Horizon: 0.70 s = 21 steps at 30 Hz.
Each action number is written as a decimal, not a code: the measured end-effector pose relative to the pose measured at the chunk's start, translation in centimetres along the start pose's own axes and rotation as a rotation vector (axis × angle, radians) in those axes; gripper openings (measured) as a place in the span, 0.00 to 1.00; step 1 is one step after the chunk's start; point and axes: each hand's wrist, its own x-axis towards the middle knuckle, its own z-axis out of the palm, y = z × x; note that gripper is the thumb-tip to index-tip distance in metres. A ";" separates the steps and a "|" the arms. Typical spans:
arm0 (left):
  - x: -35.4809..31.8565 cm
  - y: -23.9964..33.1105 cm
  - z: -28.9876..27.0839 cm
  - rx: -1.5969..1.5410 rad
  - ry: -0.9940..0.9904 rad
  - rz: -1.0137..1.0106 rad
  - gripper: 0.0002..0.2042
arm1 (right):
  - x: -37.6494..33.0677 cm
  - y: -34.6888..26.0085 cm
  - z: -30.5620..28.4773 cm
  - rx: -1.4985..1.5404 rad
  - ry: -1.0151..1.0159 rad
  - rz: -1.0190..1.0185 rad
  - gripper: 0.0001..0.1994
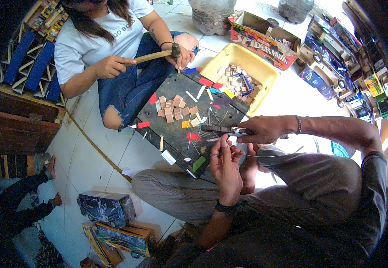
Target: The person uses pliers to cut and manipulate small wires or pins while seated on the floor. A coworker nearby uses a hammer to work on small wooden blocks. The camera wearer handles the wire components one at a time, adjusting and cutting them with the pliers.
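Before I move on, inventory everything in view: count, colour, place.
Board: one, black, centre
Wooden blocks: many, light brown, on board
Flat scraps: many, mixed colours, on board
Thin rods: several, grey, on board
Tub: one, yellow, beyond board, holding small pieces
Carton: one, mostly red, behind tub
Pots: two, grey, top edge
Co-worker: one, white shirt, upper left
Hammer: one, wooden handle, dark head, in co-worker's hand
Cabinet: one, brown, left
Toy vehicles: several, mixed colours, right and lower left
Pliers: one, dark, over board's edge
Wire: one long strand, pale, above knee
Left grip: one, dark wristband, pinching wire
Right grip: one, pale bracelet, around pliers
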 end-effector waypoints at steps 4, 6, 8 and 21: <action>0.1 -0.1 -0.1 -0.017 0.003 0.004 0.15 | 0.2 0.3 0.3 0.098 -0.008 -0.036 0.18; 0.1 -0.1 -0.2 -0.026 0.005 -0.008 0.15 | 0.1 0.4 0.2 0.076 -0.008 -0.057 0.17; 0.1 -0.2 -0.2 -0.031 0.005 -0.011 0.14 | 0.0 0.4 0.2 -0.020 0.020 -0.110 0.15; 0.0 -0.1 -0.3 -0.019 0.016 -0.032 0.15 | 0.0 -0.3 0.2 0.206 -0.101 0.164 0.21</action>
